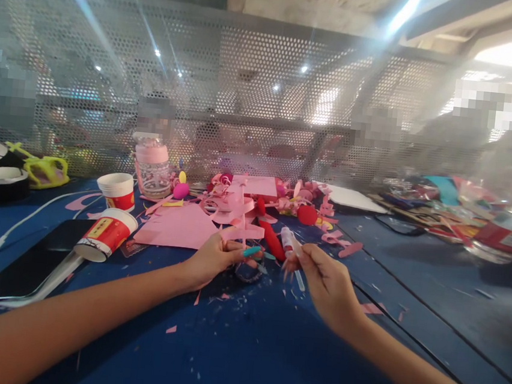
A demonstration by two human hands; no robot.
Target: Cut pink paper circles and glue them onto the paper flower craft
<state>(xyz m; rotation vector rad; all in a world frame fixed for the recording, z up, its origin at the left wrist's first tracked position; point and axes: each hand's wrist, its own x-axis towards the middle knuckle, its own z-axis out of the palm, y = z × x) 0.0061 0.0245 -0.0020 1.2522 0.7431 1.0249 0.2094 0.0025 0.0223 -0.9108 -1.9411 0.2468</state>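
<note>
My left hand is closed, its thumb and fingers pinching a cut pink paper strip shape that stands up above the fingertips. Long turquoise nails point to the right from this hand. To its right, my right hand is closed on a small white tube with a reddish label, apart from the pink piece. Some of the right fingers are blurred. Just beneath the left fingertips lies a dark, clear-centred round object, partly hidden. Behind both hands is a red elongated piece.
A pink sheet, pink scraps and a red round piece lie behind the hands. Two paper cups, a phone and a white cable are left. A pink-lidded bottle stands before the perforated screen.
</note>
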